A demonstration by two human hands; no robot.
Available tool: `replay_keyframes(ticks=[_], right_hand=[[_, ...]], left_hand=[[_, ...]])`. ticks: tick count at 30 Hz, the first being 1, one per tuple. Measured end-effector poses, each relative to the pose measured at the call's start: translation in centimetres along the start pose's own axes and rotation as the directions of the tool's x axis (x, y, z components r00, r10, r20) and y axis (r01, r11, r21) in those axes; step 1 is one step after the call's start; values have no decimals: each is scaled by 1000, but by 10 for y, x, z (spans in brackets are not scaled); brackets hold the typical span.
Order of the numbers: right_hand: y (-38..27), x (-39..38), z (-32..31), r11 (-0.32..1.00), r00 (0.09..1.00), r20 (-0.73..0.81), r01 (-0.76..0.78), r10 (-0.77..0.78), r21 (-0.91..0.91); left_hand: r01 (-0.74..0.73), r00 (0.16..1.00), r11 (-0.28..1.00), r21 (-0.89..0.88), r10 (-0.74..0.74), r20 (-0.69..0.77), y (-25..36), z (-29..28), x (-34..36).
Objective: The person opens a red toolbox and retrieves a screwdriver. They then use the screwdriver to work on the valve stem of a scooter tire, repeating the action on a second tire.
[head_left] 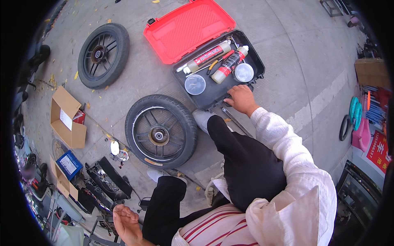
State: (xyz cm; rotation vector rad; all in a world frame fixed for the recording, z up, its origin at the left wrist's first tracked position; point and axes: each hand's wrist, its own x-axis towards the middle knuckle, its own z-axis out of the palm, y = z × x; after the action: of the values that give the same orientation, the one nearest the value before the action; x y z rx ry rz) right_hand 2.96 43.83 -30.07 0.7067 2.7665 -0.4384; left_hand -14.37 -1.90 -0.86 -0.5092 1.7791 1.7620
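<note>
My right hand (242, 98) grips the front edge of a black toolbox (254, 57), whose red lid (188, 24) lies open. Inside are two cylindrical cartridges (230, 64), a yellow-handled tool (214, 64) and two round plastic tubs (195, 84). A long metal bar (237, 122) lies beside my hand. A black wheel (184, 131) with a spoked hub lies by my feet, between them and the toolbox. At the lower left, my left hand (127, 221) is held palm up, fingers loosely curled with nothing visible in them.
Another wheel (117, 57) lies at the upper left. Cardboard boxes (61, 115), a blue box (69, 164) and dark parts (106, 180) are at the left. At the right are teal coils (355, 110), a pink container (361, 135) and a glass-fronted cabinet (349, 197).
</note>
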Motion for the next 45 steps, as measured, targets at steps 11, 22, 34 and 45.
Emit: replay_keyframes(ticks=[11,22,34,45], right_hand=[[22,149,-19,950,934,-206,260,-293,-173],[-13,166,-14,956,987,-58,132,-153,-263],[18,68,-72,354,683,-439,272,584,895],[-16,11,-27,-327,750,215,2,626,945]], left_hand=[[20,1000,1000,4,-20,11,-3,8,0],[74,997,996,51,-73,-22,-7,4,7],[39,999,997,62,-39,0,-4,7,3],[35,999,998,58,-36,8,-4,8,0]])
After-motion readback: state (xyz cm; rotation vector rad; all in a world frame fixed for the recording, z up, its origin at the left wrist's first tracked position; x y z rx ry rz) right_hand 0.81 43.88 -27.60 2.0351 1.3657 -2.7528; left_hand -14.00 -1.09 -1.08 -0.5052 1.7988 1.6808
